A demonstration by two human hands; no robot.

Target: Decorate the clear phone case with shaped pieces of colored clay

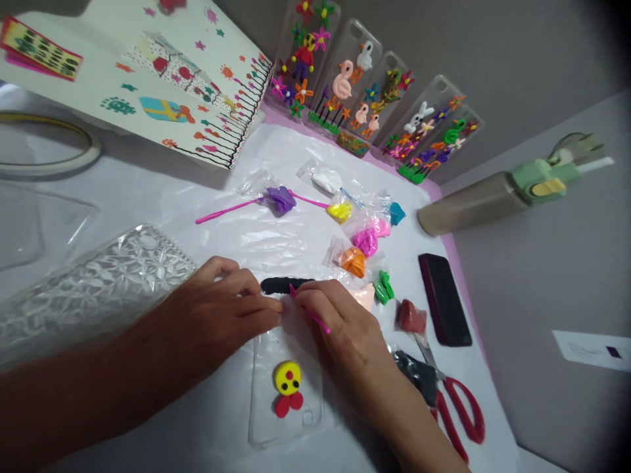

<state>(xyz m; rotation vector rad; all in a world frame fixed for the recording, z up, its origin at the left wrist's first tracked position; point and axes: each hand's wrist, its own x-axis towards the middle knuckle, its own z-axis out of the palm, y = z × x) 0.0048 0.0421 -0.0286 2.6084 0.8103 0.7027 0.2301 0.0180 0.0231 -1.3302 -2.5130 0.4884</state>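
Observation:
In my right hand (345, 335) is a thin pink modelling tool (318, 320). Its pointed tip touches a ridged black clay strip (280, 285), whose right end is hidden by my fingers. My left hand (221, 309) rests with fingers stretched out at the strip's left end, the lower fingertips by the top edge of a clear phone case (261, 394). On that case is a yellow clay face (287, 378) with black eyes and a red nose. Red clay pieces (288, 403) like a bow sit below the face.
Bagged clay lumps, such as orange (353, 261) and purple (280, 200), lie beyond my hands. Red-handled scissors (461, 410), a dark phone (445, 300) and a bottle (478, 200) are on the right. Decorated phone cases (352, 49) stand behind; a textured clear case (108, 282) lies left.

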